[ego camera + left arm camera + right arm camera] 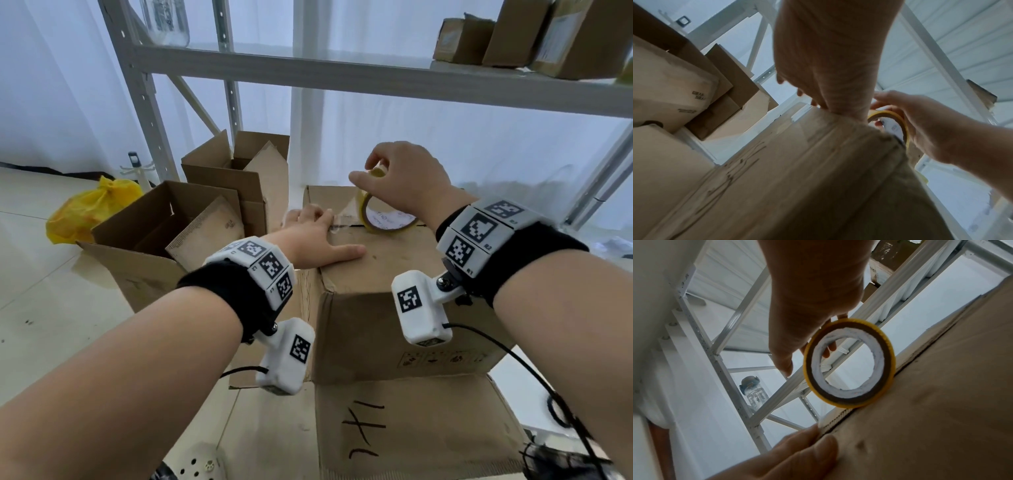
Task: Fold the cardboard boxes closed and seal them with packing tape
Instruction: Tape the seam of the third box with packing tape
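Overhead, the left hand (320, 240) lies flat, fingers straight, on the closed brown cardboard box (394, 298), pinning clear tape at the seam. Just beside it, the right hand (404, 178) pinches the yellow ring-shaped packing tape roll (380, 216), upright on the box top. Right wrist view: the roll (849, 365) touches the flap seam below the fingers.

— Where are the hands?
— The left hand (317, 240) presses flat on the closed box (394, 274); the right hand (407, 181) grips the tape roll (376, 212) standing on its seam.
— Beside it?
— Two open boxes (171, 233).
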Demonstrator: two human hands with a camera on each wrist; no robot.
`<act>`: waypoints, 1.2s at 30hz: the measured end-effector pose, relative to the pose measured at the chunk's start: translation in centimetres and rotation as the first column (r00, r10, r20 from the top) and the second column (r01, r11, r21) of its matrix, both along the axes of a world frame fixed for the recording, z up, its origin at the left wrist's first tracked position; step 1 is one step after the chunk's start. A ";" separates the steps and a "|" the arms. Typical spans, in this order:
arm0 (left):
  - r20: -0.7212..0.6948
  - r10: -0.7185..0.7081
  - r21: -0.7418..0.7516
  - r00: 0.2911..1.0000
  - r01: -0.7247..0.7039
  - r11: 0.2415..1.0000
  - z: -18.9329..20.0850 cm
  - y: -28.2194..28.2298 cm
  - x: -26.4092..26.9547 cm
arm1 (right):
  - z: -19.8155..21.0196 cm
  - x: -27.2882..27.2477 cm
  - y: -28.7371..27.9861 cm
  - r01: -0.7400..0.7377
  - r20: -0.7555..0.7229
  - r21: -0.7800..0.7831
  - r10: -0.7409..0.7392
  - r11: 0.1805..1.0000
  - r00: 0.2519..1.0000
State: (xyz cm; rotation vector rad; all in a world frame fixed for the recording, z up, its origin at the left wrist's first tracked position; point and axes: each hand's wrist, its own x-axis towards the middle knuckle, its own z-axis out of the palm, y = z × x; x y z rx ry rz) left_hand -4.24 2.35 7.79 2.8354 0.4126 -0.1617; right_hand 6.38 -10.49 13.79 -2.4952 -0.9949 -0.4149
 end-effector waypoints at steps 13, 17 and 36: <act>-0.166 -0.011 -0.091 0.986 -0.004 0.996 3.0 4.2 0.5 | -0.5 -0.4 1.5 0.001 -0.173 0.141 0.024 0.990 0.985; -0.100 -0.014 0.052 0.995 0.019 0.998 1.5 3.7 1.1 | -0.6 0.0 2.6 0.042 -0.240 0.157 -0.003 0.987 0.971; -0.160 -0.039 0.116 0.986 0.058 0.992 1.2 3.4 1.6 | 0.8 1.9 2.0 0.194 -0.083 -0.261 -0.222 0.946 0.972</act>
